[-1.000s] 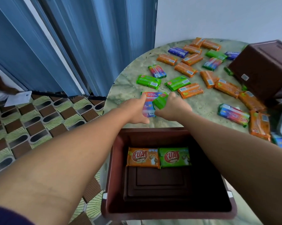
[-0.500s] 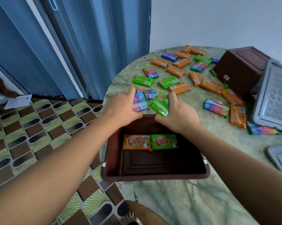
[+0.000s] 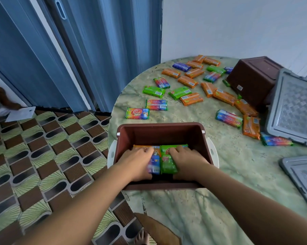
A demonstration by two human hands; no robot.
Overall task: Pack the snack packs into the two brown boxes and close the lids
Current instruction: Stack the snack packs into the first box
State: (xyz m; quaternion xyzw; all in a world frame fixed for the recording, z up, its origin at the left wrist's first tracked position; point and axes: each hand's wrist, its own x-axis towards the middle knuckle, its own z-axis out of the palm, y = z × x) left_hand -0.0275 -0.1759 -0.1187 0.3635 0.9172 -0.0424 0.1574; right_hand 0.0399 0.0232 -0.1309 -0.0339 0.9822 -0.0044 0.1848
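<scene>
Judging by their look, the snack packs are light, thin foil-wrapped bars, slick on the surface and a little crushable, so they are best taken across the short width between thumb and fingers, flat and without squeezing hard. Two are being set down inside the near brown box (image 3: 159, 131): the left hand (image 3: 136, 160) lies over a rainbow-coloured pack (image 3: 154, 165) and the right hand (image 3: 188, 160) over a green pack (image 3: 167, 164), fingers bent down along each pack's outer edge; whether they grip or only press I cannot tell, as the hands hide the contact. Just beyond them, against the far wall of the box, sit an orange pack (image 3: 140, 147) and another green one (image 3: 174, 147), both partly covered. Outside the box, many more packs lie scattered flat on the marbled bench (image 3: 184, 209); the nearest are two rainbow ones (image 3: 137, 113) just past the far left corner of the box. The second brown box (image 3: 251, 78) rests tilted at the far right, with packs around its base. Two grey lids (image 3: 290, 106) sit at the right edge, stiff moulded plastic by the look, probably easiest to lift by the rim.
</scene>
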